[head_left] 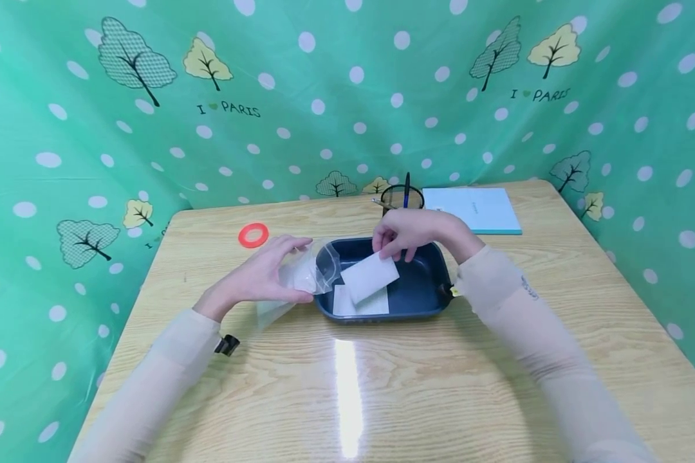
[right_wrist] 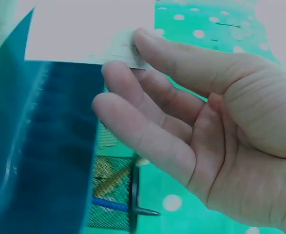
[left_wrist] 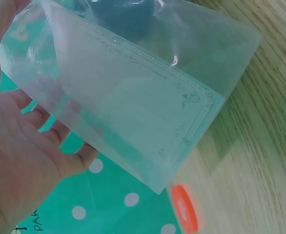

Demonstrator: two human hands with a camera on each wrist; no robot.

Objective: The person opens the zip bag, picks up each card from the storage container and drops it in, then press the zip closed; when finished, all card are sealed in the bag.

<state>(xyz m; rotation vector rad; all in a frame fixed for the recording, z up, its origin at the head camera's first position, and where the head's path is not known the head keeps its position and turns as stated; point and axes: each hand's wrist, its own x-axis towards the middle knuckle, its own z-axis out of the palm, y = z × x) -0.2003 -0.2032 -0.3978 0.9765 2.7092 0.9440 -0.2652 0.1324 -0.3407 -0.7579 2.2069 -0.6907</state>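
Note:
My left hand holds a clear plastic bag between thumb and fingers, at the left end of a dark blue tray. Inside the bag, in the left wrist view, lies a pale card with an ornate printed border. Over the tray, my right hand pinches a white card by its edge, thumb against fingertips. Beneath that one, a second white card lies in the tray's left part, partly covered. The bag's mouth overlaps the tray's left rim.
Behind the tray stands a black mesh pen cup with a blue pen and another stick-like item. A light blue flat box or book lies at the back right. An orange-red ring lies at the back left.

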